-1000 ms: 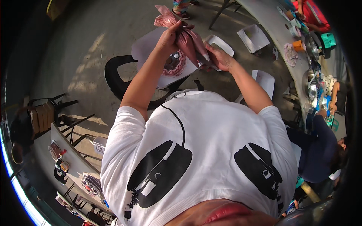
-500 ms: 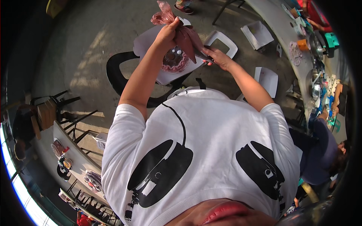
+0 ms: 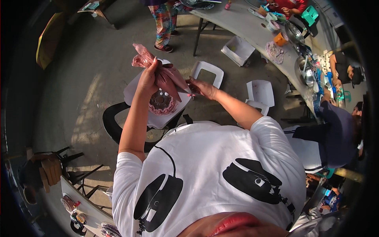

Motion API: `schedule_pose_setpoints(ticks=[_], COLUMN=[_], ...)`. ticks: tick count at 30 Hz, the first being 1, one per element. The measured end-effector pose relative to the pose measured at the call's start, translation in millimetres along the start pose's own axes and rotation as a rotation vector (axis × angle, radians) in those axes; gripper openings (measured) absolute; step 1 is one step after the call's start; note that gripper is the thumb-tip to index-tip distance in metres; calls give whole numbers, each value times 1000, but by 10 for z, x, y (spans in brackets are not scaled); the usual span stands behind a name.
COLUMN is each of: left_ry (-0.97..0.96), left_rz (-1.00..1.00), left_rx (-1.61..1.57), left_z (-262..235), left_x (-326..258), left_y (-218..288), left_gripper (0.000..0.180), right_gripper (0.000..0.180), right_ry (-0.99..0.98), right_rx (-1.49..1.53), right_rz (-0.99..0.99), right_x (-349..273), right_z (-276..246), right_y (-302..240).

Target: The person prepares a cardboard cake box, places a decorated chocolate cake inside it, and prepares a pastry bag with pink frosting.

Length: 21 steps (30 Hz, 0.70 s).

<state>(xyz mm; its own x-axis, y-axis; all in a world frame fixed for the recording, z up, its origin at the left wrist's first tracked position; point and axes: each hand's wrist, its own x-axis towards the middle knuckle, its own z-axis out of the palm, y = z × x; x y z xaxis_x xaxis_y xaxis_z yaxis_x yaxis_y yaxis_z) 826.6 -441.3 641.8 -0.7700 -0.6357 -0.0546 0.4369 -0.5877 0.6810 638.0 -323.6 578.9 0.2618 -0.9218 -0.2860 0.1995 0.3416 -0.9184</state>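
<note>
A piping bag filled with pink frosting hangs from my left hand, which is closed around its gathered neck. The bag's loose, crumpled top sticks up above that hand. Below, it shows two tapering parts. One points down over a round cake with a brown top, pink piped edge and white dots. My right hand has its fingers closed at the tapering end of the other part. The bag partly hides the cake. The cake rests on a white box or board over a black chair.
White box trays and a white frame-like lid lie on the floor ahead. A long table with bowls, an orange cup and tools runs along the right. Other people stand nearby. More cakes are on a table behind left.
My view has shifted, so the cake, bag and both hands appear lower and further left. The long table and a person in colourful trousers show more. Both hands keep their hold.
</note>
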Motion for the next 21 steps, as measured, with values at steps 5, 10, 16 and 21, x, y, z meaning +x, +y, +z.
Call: schedule_pose_setpoints(ticks=[5, 10, 16, 21], left_ry=[6, -78, -146, -134], left_rz=[-94, -94, -167, -251], left_rx=[-7, 63, 100, 147], left_z=[258, 562, 1186, 1752], left_x=[152, 393, 781, 1124], left_y=[-225, -529, -875, -1257], left_gripper=[27, 25, 26, 30], right_gripper=[69, 63, 64, 63], right_ry=[188, 188, 236, 323], right_rx=[-145, -134, -148, -92], right_rz=[42, 26, -61, -127], right_x=[-291, -625, -1206, -1691], right_z=[-267, -625, -1007, -1513], right_y=[186, 327, 220, 237])
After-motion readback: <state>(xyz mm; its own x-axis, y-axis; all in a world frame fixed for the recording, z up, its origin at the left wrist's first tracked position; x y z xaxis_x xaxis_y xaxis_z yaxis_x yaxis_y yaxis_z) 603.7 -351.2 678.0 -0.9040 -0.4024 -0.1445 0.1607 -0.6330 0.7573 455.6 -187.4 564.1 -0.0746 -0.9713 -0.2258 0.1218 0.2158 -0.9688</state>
